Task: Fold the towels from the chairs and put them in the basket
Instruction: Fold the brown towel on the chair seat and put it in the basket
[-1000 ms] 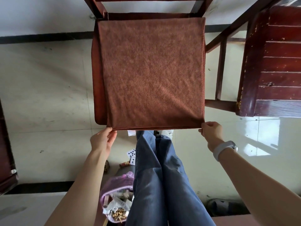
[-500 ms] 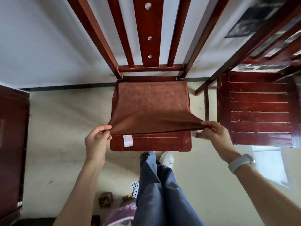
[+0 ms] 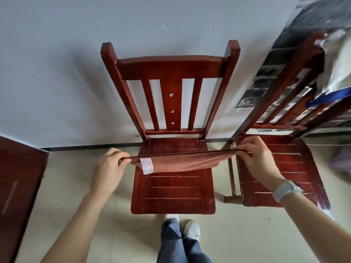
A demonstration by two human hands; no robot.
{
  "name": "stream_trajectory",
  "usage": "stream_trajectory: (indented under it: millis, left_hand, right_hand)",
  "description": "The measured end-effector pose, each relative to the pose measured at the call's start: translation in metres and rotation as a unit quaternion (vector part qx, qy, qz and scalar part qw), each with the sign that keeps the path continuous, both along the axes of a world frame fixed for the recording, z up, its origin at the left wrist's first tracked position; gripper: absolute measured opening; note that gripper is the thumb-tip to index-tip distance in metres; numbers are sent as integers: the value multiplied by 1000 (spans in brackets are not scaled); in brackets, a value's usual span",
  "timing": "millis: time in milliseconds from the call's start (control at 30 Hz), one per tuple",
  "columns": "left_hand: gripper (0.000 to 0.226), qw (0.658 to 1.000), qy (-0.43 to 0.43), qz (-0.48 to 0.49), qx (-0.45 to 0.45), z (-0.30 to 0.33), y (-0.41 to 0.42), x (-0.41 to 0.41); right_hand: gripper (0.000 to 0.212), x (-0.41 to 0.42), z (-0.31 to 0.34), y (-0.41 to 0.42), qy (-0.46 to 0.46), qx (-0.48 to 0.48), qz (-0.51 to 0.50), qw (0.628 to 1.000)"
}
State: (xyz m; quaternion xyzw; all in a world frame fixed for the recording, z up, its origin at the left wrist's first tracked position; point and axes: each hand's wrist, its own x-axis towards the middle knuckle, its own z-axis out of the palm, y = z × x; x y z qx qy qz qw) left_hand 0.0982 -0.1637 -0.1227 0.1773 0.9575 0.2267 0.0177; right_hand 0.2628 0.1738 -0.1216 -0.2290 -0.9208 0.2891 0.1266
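A brown towel point(image 3: 182, 162) with a white label hangs stretched between my hands above the seat of the red wooden chair point(image 3: 173, 190) in front of me. My left hand point(image 3: 110, 168) pinches its left end. At the right end my right hand point(image 3: 256, 158), with a white watch on the wrist, grips the edge. The towel sags a little in the middle, clear of the seat. No basket is in view.
A second red chair point(image 3: 284, 168) stands close on the right, with cloth and a blue strap over its back. Dark red furniture point(image 3: 17, 186) fills the left edge. A white wall lies behind; my legs and white shoe point(image 3: 191, 227) stand at the seat's front.
The towel lay flat on the seat a second ago; both hands took its near corners, lifted them and now hold it up off the seat. My view has tilted upward.
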Motion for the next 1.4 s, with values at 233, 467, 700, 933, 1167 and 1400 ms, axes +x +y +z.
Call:
stream_trajectory:
  millis: [233, 467, 700, 933, 1167, 1400]
  left_hand:
    - [9, 999, 15, -27, 32, 20, -3, 10]
    - [9, 976, -122, 67, 168, -7, -17, 64]
    - [10, 986, -81, 52, 139, -25, -37, 127]
    - [14, 992, -30, 30, 119, -34, -43, 125]
    - [11, 991, -79, 66, 88, -71, -26, 61]
    - [10, 994, -95, 38, 32, -131, 4, -34]
  right_hand:
    - [16, 22, 24, 5, 64, -14, 27, 998]
    - [20, 75, 0, -24, 50, 3, 45, 998]
    - [21, 123, -28, -66, -34, -18, -5, 999]
    - [22, 122, -49, -72, -46, -20, -26, 998]
    - [20, 59, -75, -50, -69, 17, 14, 997]
    - [22, -29, -126, -8, -100, 71, 59, 991]
